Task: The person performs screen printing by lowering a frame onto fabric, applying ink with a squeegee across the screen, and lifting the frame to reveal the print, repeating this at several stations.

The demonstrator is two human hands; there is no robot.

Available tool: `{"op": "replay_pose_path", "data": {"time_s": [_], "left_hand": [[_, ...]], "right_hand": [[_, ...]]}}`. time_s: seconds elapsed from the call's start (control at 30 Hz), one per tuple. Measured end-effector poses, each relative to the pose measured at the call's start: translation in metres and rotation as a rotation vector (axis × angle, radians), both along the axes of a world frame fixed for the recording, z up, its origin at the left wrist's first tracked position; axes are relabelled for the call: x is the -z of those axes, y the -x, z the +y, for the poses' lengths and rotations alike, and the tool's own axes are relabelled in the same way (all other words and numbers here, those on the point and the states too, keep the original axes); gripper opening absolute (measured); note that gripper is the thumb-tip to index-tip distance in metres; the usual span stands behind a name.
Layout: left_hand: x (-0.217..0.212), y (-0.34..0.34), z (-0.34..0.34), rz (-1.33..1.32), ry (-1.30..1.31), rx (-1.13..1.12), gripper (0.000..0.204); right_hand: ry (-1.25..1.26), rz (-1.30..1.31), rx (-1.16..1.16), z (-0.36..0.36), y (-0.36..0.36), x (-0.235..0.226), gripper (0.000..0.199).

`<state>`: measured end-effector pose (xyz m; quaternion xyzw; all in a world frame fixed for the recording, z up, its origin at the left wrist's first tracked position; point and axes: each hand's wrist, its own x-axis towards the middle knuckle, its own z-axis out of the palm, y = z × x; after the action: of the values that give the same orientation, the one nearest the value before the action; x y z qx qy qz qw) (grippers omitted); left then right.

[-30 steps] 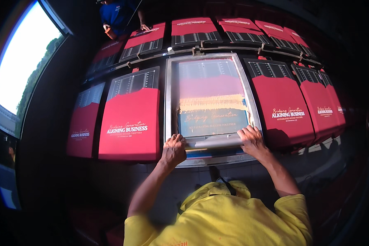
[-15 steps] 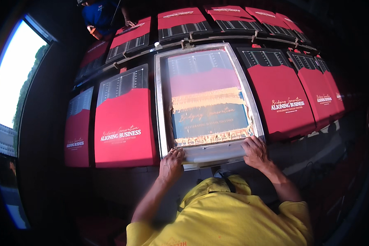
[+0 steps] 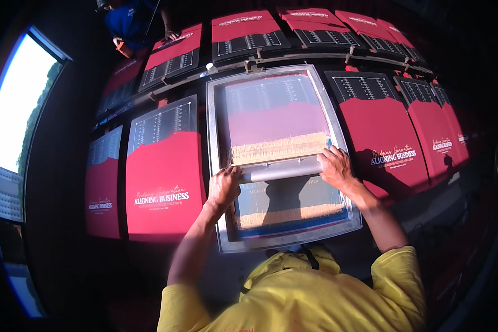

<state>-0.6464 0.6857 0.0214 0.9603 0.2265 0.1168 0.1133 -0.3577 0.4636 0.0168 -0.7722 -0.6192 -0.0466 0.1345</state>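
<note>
Head view. The left hand [image 3: 224, 186] is closed around the left end of a pale squeegee bar [image 3: 282, 169]; the right hand [image 3: 336, 166] is closed around the right end. The bar lies across the mesh [image 3: 271, 95] inside a metal screen frame [image 3: 291, 237], with its right end set slightly higher in the view than its left. 1 cream ink band [image 3: 279, 147] lies just beyond the bar; a 2nd cream band [image 3: 293, 216] crosses the near part of the mesh. Between the bar and the 2nd band, a blue-grey stencil area [image 3: 322, 195] shows, partly in shadow. Red cloth is visible through the far part of the mesh.

To the left of the frame, 2 red garments [image 3: 163, 180] lie on black boards with white ruled marks; to the right, 3 red garments [image 3: 383, 130] lie likewise. All 5 carry white lettering. A metal rail [image 3: 304, 56] runs beyond the frame, with a further row of red garments [image 3: 243, 25] behind it. At upper left, a co-worker in a blue top [image 3: 123, 22] holds an orange object [image 3: 125, 50].
</note>
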Motion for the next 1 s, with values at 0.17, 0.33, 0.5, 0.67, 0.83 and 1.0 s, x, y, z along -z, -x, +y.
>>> {"op": "replay_pose_path", "data": {"time_s": [0.17, 0.33, 0.5, 0.67, 0.83, 1.0], "left_hand": [[-0.029, -0.023, 0.023, 0.077, 0.065, -0.021, 0.02], [-0.038, 0.017, -0.021, -0.012, 0.031, -0.025, 0.029], [-0.017, 0.08, -0.099, -0.023, -0.013, -0.005, 0.038], [0.002, 0.106, -0.137, -0.016, 0.039, 0.045, 0.044], [0.011, 0.116, -0.155, 0.074, 0.038, 0.076, 0.055], [0.013, 0.118, -0.162, 0.132, 0.028, 0.089, 0.063]], "right_hand": [[-0.017, 0.052, -0.024, 0.021, -0.031, -0.014, 0.025], [-0.073, -0.014, -0.022, -0.021, 0.011, -0.043, 0.035], [-0.157, -0.03, -0.024, -0.099, 0.073, -0.024, 0.03], [-0.048, -0.122, -0.007, -0.14, 0.106, 0.003, 0.044], [0.059, -0.06, 0.004, -0.158, 0.124, 0.01, 0.074], [0.059, -0.046, 0.027, -0.162, 0.13, 0.021, 0.08]]}}
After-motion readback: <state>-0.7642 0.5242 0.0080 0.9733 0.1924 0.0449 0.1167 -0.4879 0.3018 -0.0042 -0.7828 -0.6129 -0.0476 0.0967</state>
